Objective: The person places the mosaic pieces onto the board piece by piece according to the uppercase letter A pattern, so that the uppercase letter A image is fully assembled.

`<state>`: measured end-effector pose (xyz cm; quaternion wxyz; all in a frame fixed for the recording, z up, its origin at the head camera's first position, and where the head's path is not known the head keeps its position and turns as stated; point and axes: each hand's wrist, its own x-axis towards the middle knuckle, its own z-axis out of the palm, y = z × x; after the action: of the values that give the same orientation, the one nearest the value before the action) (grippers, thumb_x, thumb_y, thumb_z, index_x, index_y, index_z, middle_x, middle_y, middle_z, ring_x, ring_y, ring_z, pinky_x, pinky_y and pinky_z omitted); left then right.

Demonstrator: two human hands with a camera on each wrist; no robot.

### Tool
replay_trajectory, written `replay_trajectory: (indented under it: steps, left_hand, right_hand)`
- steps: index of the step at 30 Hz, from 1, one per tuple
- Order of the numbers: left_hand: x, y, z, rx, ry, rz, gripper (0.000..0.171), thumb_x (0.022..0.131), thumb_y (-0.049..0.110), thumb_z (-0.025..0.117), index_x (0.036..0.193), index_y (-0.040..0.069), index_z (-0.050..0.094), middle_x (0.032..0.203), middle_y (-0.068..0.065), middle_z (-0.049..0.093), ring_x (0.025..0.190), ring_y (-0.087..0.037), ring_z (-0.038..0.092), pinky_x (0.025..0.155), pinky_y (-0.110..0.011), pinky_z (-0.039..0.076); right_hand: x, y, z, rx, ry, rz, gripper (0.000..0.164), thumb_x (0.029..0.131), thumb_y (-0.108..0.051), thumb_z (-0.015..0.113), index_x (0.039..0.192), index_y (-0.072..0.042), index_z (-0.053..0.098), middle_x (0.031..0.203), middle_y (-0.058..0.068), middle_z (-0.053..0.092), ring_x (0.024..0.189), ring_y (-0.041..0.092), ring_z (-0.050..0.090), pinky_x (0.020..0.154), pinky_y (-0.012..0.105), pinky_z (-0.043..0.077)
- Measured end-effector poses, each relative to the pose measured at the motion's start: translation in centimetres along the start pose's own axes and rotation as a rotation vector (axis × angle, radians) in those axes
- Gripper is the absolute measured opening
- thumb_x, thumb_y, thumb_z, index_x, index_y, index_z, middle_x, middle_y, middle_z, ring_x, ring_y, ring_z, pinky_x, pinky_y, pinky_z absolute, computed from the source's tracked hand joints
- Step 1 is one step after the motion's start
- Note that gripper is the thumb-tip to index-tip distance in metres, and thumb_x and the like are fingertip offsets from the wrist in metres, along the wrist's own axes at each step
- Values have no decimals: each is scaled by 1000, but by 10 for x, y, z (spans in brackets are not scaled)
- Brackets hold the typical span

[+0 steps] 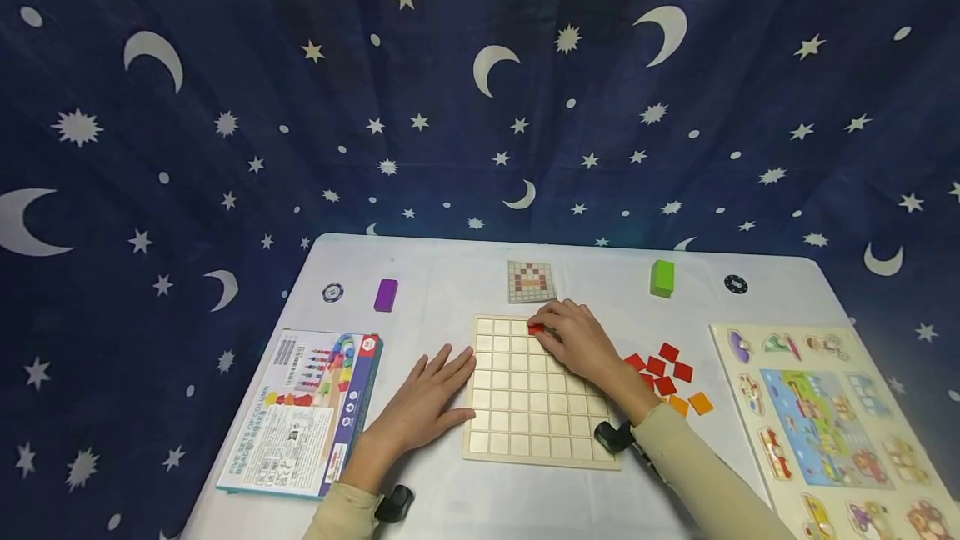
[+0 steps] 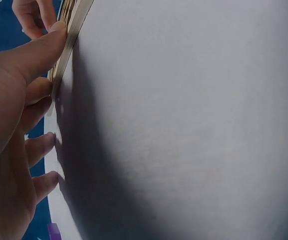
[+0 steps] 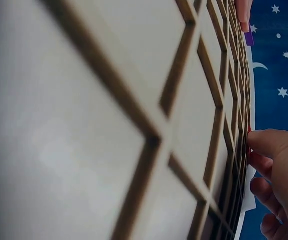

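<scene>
A pale wooden grid board (image 1: 529, 423) lies flat in the middle of the white table (image 1: 450, 290). My right hand (image 1: 573, 338) reaches over its top edge and pinches a small red square tile (image 1: 536, 328) at a cell in the top row. In the right wrist view the right hand's fingertips (image 3: 263, 145) hold the red tile against the grid board (image 3: 134, 120). My left hand (image 1: 427, 402) lies flat on the table with straight fingers, touching the board's left edge. The left wrist view shows its thumb (image 2: 34, 55) against the board's edge (image 2: 71, 35).
Loose red and orange tiles (image 1: 667, 373) lie right of the board. A pattern card (image 1: 531, 281) sits behind it, with a purple block (image 1: 386, 294) and a green block (image 1: 662, 277) to either side. A toy box (image 1: 303, 411) lies left, a picture puzzle (image 1: 825, 423) right.
</scene>
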<state>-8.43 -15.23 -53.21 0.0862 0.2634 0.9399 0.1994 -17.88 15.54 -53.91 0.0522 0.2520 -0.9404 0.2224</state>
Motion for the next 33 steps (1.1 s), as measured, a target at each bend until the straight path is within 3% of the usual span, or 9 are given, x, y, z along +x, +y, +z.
replay_trajectory:
  steps: [8, 15, 20, 24, 28, 33]
  left_hand:
    - [1, 1, 1, -14, -4, -10, 79, 102, 48, 67, 166, 11, 38, 176, -4, 35, 165, -40, 25, 131, -67, 24]
    - [2, 0, -3, 4, -15, -13, 80, 102, 49, 66, 167, 13, 36, 176, -3, 33, 166, -39, 24, 132, -66, 23]
    - [-2, -4, -5, 19, -16, -32, 81, 102, 50, 66, 167, 14, 36, 177, -2, 33, 166, -39, 24, 132, -66, 23]
    - [-3, -5, -4, 5, -12, -34, 81, 102, 50, 66, 167, 14, 36, 176, -2, 33, 166, -39, 24, 132, -67, 23]
    - [-2, -4, -3, -15, -10, -22, 80, 102, 49, 67, 167, 13, 37, 176, -4, 34, 165, -40, 25, 131, -68, 23]
    - [1, -2, 0, -27, -17, -10, 81, 102, 49, 68, 167, 12, 37, 176, -4, 33, 166, -40, 24, 131, -68, 23]
  right_hand:
    - [-12, 7, -19, 30, 15, 49, 22, 99, -26, 76, 120, -20, 80, 125, 3, 74, 114, 24, 65, 94, 47, 50]
    - [-65, 55, -56, -13, 121, 183, 25, 95, -18, 80, 120, -14, 79, 121, 10, 73, 112, 30, 64, 93, 50, 48]
    - [-98, 82, -75, -93, 107, 331, 33, 90, -18, 83, 122, -11, 77, 115, 17, 72, 100, 31, 61, 84, 50, 50]
    - [-110, 91, -80, -119, 62, 409, 38, 90, -23, 83, 124, -8, 75, 109, 19, 71, 93, 31, 60, 79, 49, 52]
    - [-115, 94, -79, -140, 73, 446, 37, 92, -26, 82, 123, -6, 75, 102, 17, 72, 88, 29, 59, 74, 43, 48]
    - [-121, 95, -80, -154, 64, 458, 40, 88, -26, 85, 121, -4, 76, 108, 21, 72, 96, 36, 63, 82, 54, 55]
